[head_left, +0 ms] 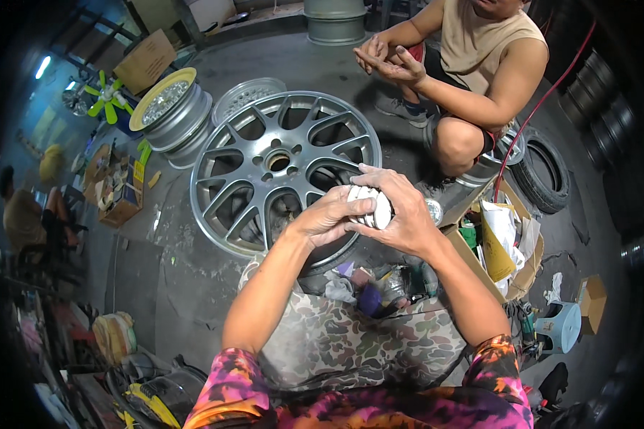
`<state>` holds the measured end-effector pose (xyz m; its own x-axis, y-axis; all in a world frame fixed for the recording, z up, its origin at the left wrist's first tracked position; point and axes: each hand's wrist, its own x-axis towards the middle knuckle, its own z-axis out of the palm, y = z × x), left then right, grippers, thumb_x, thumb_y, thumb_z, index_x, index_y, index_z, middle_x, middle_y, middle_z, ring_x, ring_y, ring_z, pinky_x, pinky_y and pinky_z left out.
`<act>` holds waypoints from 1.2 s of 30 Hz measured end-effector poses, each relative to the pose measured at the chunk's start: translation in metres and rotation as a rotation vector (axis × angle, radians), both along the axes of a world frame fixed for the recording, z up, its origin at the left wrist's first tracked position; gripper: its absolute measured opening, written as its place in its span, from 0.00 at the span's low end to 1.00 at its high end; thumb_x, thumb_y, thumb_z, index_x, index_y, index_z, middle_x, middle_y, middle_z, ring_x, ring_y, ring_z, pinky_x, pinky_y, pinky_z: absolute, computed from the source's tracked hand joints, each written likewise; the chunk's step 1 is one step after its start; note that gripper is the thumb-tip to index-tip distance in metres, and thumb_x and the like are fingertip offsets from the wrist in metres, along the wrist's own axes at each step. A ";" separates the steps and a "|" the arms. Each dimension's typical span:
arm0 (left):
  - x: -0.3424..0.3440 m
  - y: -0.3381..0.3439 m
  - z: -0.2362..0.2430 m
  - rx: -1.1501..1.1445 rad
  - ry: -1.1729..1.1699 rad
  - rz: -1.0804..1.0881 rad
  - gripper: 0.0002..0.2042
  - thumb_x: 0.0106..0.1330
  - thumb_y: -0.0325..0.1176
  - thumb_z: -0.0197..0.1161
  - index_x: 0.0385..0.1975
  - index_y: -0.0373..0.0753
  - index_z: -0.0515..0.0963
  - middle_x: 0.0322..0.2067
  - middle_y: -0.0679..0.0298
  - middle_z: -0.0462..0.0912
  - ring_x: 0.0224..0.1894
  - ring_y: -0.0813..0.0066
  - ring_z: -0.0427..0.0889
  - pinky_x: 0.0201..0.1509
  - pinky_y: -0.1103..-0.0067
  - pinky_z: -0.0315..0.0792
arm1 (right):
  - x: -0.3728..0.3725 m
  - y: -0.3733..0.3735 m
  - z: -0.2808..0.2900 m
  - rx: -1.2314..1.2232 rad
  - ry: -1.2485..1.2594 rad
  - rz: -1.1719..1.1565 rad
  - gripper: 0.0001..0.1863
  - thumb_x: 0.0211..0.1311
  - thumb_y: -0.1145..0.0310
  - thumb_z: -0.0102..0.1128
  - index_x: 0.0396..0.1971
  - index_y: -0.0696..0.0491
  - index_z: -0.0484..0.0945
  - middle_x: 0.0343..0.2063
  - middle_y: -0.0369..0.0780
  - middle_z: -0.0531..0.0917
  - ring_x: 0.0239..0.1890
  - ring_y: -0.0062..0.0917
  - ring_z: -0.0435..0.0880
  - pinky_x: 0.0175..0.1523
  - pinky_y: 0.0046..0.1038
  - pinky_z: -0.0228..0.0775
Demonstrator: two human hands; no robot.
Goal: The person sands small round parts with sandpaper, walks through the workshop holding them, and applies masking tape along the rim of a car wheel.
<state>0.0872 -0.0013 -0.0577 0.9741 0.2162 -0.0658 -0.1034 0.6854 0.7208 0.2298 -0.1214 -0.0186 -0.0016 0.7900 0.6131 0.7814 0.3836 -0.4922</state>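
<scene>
My left hand (328, 216) and my right hand (402, 207) meet over the lower right edge of a large grey multi-spoke alloy wheel (283, 168) lying flat on the concrete floor. Both hands are closed around a small white folded pad (371, 204), whose ribbed edges show between the fingers. My forearms rise from my camouflage-trousered lap (358, 343).
Another person (465, 71) squats beyond the wheel, hands together. More rims (175, 111) lie at the back left. An open cardboard box (501, 243) of supplies stands to my right, beside a tyre (544, 171) and a red hose (544, 107). Small tools and scraps (379, 282) lie by my knees.
</scene>
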 end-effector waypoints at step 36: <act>0.013 -0.028 0.017 1.283 -0.001 1.018 0.23 0.46 0.23 0.74 0.42 0.33 0.71 0.39 0.61 0.75 0.40 0.75 0.80 0.43 0.79 0.76 | 0.009 -0.001 -0.006 0.025 0.127 -0.238 0.43 0.42 0.77 0.72 0.64 0.52 0.65 0.48 0.47 0.76 0.44 0.41 0.81 0.49 0.37 0.76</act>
<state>0.1002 -0.0293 -0.0406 0.4042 0.6409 0.6526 -0.1120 -0.6734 0.7307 0.2390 -0.1222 -0.0245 0.2609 0.7432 0.6161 0.7837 0.2096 -0.5847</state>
